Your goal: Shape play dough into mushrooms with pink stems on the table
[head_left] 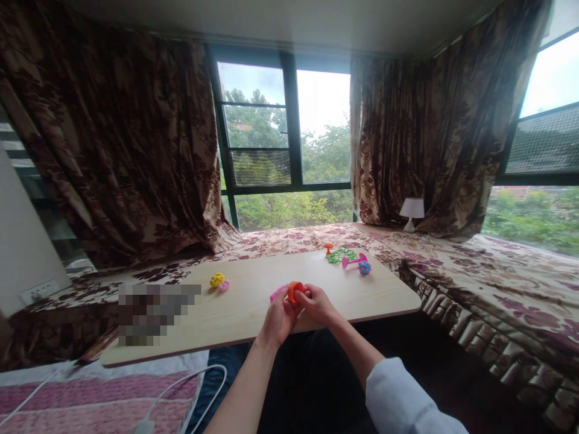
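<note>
Over the front edge of the pale wooden table (235, 325), my two hands meet around a small orange round plastic piece (296, 292) with a hollow, cup-like face. My left hand (279, 316) grips it from the left, fingers curled. From the right, my right hand (318, 304) pinches its rim between thumb and fingers. A pink plastic piece (277, 293) shows just behind my left fingers; whether it is held or lies on the table, I cannot tell.
Yellow (217, 279) and pink (224, 286) knobbly pieces lie left. An orange knob-shaped piece (328, 248), green beaded string (340, 256), pink dumbbell-shaped piece (354, 261) and blue-pink spiky ball (364, 267) lie back right. A white lamp (411, 212) stands beyond. A white cable (190, 377) hangs front left.
</note>
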The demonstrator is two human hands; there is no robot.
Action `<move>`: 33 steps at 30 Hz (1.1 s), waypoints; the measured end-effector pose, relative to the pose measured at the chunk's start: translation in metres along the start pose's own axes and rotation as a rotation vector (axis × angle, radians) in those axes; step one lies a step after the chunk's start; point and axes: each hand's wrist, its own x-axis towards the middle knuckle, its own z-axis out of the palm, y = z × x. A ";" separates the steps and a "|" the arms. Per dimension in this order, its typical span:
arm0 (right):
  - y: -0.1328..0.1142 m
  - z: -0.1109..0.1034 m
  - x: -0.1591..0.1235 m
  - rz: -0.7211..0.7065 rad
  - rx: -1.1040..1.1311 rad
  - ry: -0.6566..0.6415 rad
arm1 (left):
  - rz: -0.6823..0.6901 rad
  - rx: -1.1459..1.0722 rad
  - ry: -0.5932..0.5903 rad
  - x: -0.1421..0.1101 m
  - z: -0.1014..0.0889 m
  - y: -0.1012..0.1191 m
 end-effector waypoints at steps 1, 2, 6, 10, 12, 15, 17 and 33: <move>-0.001 -0.001 0.000 -0.007 0.007 -0.009 | -0.003 0.001 0.004 0.001 0.001 0.000; -0.002 -0.002 -0.001 -0.013 0.013 -0.017 | -0.003 0.000 0.010 0.002 0.002 0.000; -0.002 0.000 -0.001 -0.012 0.018 -0.016 | 0.024 -0.016 0.038 0.005 0.003 -0.002; 0.001 0.004 0.000 -0.007 0.007 0.001 | 0.023 -0.022 0.046 0.002 0.002 -0.003; 0.002 0.005 -0.001 -0.006 -0.005 0.004 | 0.012 -0.025 0.045 0.000 0.002 -0.003; 0.004 0.006 0.000 0.003 -0.035 0.012 | -0.019 -0.034 0.039 -0.001 0.003 -0.004; 0.006 0.007 0.000 0.011 -0.057 0.015 | -0.042 -0.044 0.034 0.000 0.003 -0.004; 0.002 0.003 0.000 0.006 -0.076 -0.026 | -0.006 -0.077 0.099 0.001 0.002 -0.004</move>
